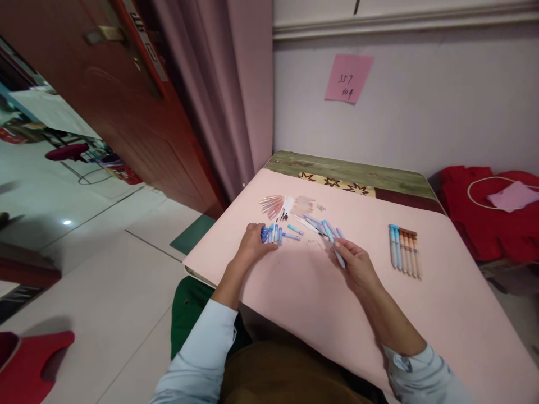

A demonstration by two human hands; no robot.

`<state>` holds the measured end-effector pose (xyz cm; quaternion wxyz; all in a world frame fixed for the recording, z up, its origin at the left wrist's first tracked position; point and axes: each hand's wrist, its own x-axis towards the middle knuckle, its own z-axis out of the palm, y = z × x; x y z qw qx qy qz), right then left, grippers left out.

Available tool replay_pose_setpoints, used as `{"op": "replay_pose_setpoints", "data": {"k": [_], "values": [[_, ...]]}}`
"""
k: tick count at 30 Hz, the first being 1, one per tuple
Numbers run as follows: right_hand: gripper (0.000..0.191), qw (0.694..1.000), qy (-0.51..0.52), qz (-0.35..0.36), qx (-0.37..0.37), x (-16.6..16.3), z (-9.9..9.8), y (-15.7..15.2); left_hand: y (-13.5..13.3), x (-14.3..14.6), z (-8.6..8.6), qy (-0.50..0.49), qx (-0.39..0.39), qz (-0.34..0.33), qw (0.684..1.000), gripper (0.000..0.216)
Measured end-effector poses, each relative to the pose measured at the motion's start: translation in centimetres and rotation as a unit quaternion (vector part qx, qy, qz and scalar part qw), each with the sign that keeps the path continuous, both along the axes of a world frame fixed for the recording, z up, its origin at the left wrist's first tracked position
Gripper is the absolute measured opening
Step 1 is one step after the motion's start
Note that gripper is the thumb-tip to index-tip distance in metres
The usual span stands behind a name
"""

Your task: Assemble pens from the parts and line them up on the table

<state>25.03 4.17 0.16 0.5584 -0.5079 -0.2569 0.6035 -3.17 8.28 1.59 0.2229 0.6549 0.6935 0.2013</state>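
Observation:
My right hand [356, 261] is closed on a light blue pen [328, 231], which is tilted with its upper end pointing away from me. Just beyond that hand lie several pale lilac pen barrels [314, 219] and thin white refills [309, 225]. My left hand [252, 242] rests on the table with thumb and fingers apart, curved beside a group of short blue pen pieces [275, 233]. Its fingertips are close to the darker blue pieces; whether they touch is unclear. A loose blue piece [295, 229] lies to the right of the group.
Assembled blue and brown pens [404, 249] lie in a row at right. Behind the blue parts are pinkish-brown barrels [273, 206], small black parts [284, 215] and pale brown pieces [304, 205]. The pink-covered table [303, 314] meets the wall; a red stool [463, 213] stands right.

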Motion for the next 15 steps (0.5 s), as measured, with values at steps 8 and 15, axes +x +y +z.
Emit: {"op": "replay_pose_setpoints", "data": {"k": [8, 15], "values": [[0.035, 1.0, -0.001, -0.004, 0.004, -0.1, 0.1, 0.0, 0.0, 0.6, 0.8, -0.006, 0.021, 0.043, 0.999, 0.06], [0.039, 1.0, -0.002, 0.002, -0.001, -0.1, 0.0, 0.0, 4.1, 2.8, 1.9, 0.094, 0.074, 0.058, 0.991, 0.024]]}}
